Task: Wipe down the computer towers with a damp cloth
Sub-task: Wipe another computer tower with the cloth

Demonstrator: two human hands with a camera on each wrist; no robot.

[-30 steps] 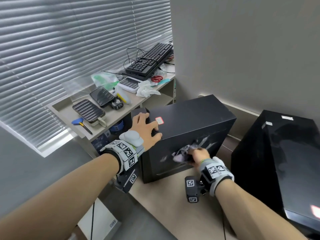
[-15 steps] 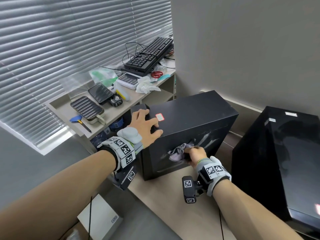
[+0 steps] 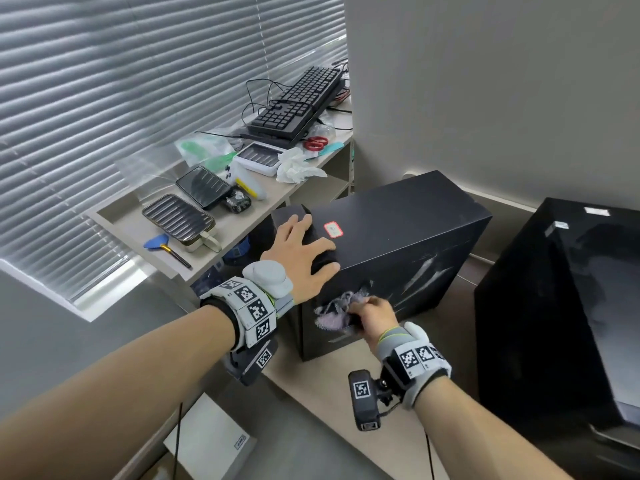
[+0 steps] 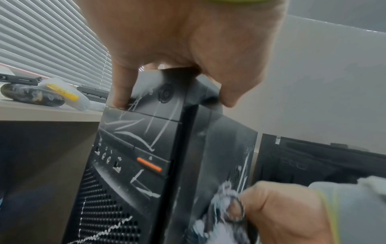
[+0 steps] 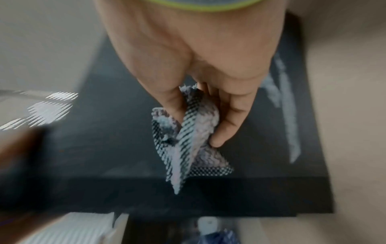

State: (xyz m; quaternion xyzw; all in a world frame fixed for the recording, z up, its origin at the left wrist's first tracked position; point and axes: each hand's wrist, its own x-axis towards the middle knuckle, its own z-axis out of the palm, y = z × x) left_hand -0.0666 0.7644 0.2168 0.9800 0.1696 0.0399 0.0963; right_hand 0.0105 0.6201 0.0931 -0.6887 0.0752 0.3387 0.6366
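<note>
A black computer tower [image 3: 398, 216] stands on a low beige platform [image 3: 329, 403], with white streaks on its side panel. My left hand [image 3: 301, 251] lies arched over its top front corner; in the left wrist view a finger [image 4: 121, 97] and the thumb curl down over the edges. My right hand [image 3: 374, 317] grips a crumpled grey checked cloth [image 3: 334, 315] and presses it against the side panel near the front edge. The right wrist view shows the cloth [image 5: 188, 140] bunched between thumb and fingers. A second, glossy black tower [image 3: 571, 289] stands at the right.
A low shelf [image 3: 242, 230] at the left carries keyboards [image 3: 298, 105], red scissors, crumpled tissue [image 3: 298, 166], dark trays and small tools. Window blinds run behind it and a grey wall is ahead. A white box [image 3: 211, 441] sits on the floor at lower left.
My right hand has slid the cloth leftward along the side panel toward the tower's front edge. The left hand has stayed on the top corner.
</note>
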